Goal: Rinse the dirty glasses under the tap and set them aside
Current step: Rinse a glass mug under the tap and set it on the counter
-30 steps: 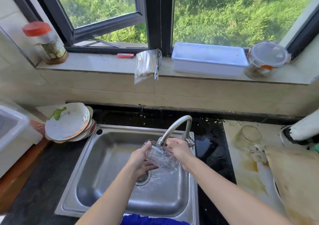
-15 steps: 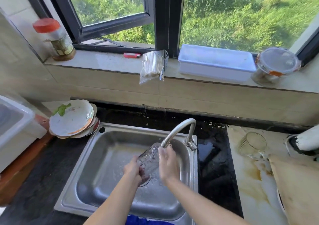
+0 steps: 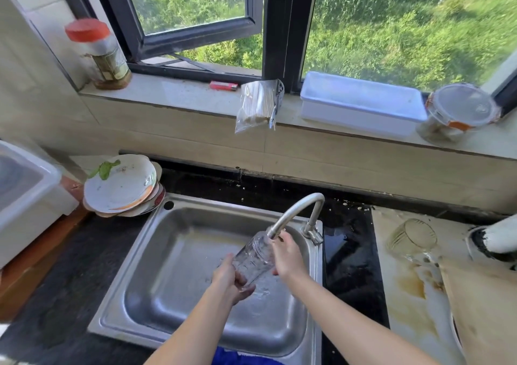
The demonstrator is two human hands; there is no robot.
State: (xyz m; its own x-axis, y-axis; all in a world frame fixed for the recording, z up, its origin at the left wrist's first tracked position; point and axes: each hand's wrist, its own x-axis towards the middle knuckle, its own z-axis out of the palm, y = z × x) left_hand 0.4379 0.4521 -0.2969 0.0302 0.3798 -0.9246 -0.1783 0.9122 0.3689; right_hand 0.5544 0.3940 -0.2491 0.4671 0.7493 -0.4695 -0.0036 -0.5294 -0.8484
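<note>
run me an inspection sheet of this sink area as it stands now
surface: dark stone counter around a steel sink; stained pale board at right
job's things: clear ribbed glass tilted under the curved steel tap; second clear glass seemingly on its side on the board
clutter: stacked dirty white plates, red-lidded jar, red lighter, white plastic box
grippers: left hand grips the glass's base; right hand on its upper side, grip unclear
cables: nothing seen
surroundings: open black-framed window, grass outside

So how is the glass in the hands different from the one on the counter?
Held clear ribbed glass: tilted at the curved steel tap, gripped by the left hand and right hand. Counter clear glass: untouched on the stained worktop, away from the tap. Both are see-through.
</note>
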